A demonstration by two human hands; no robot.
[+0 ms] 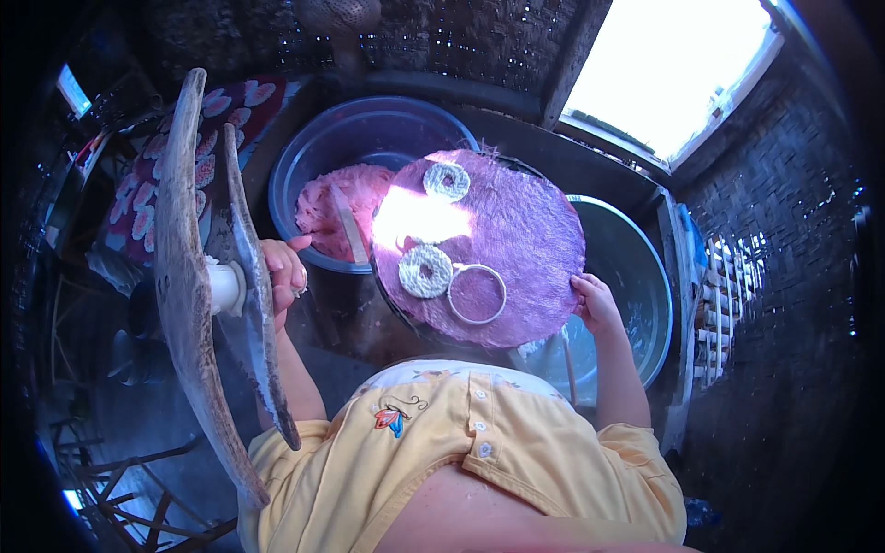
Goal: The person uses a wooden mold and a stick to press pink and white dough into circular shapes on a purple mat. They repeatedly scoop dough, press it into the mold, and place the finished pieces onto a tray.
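On the left, my left hand (284, 276) is closed around part of a wooden press (189, 258), held up close to the camera. The press has two long tapered boards with a white cylinder (224, 286) between them. My right hand (597, 302) pinches the right edge of a round board (535, 249) covered in shaggy purple material. On this board lie a pale ring-shaped coil (446, 168) near the far edge and another pale coil (424, 281) nearer me. Touching the near coil is a thin, open round hoop (501, 278). Strong light whitens the board's left part.
Behind the board stands a blue tub (369, 115) holding pink dough (323, 198) with a flat stick (348, 224) in it. A greenish basin (650, 276) is at the right, partly under the board. Patterned red cloth (152, 184) lies far left. Woven walls and a bright window surround this.
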